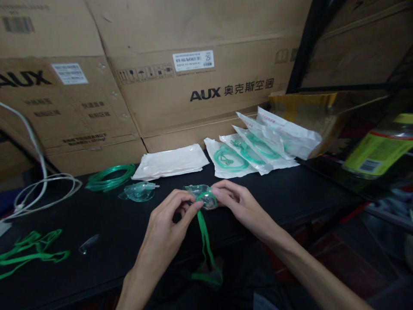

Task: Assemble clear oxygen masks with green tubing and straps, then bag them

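Both my hands hold a clear green-tinted oxygen mask (204, 194) just above the front of the black table. My left hand (172, 213) pinches its left side, where a green elastic strap (202, 228) meets it. From there the strap hangs down in a loop past the table's front edge. On the mask's right side my right hand (237, 202) is closed, its fingertips at the rim. Another clear mask (140, 192) lies left of my hands, beside a coil of green tubing (110, 177). What my curled fingers hide of the held mask I cannot make out.
White pouches (171, 162) lie stacked at the back. Several packs with green tubing (228, 159) lean to their right. Loose green straps (35, 247) and a small clear piece (88, 244) lie left. A white cable (41, 189), large cartons (193, 26) and a yellow-labelled bottle (376, 150) surround the table.
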Demonstrator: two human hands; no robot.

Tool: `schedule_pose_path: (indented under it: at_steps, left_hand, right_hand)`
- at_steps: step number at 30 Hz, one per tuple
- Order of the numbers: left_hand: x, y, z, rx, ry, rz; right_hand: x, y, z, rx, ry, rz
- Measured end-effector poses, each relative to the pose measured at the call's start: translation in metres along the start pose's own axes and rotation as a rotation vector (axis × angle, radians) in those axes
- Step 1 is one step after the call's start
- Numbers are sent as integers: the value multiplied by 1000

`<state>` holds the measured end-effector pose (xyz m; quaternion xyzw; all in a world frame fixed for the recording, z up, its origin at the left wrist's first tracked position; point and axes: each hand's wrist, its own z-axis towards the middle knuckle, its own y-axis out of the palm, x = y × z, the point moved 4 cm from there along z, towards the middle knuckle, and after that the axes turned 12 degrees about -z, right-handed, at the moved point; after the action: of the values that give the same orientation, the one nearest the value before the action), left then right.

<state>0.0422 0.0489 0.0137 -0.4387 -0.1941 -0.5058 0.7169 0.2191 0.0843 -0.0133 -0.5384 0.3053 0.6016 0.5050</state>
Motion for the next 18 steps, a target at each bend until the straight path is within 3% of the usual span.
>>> schedule_pose_path:
  at_steps: [6, 13, 18]
  left_hand:
    - [-7, 9, -4, -127, -141, -33]
    - [-13, 8, -10, -168, -314, -153]
    - [-15, 7, -10, -160, -343, -130]
  right_hand:
    - [-2, 10, -6, -137, -92, -17]
    - [-2, 10, -6, -107, -147, -98]
    - [-6, 9, -8, -64, -168, -125]
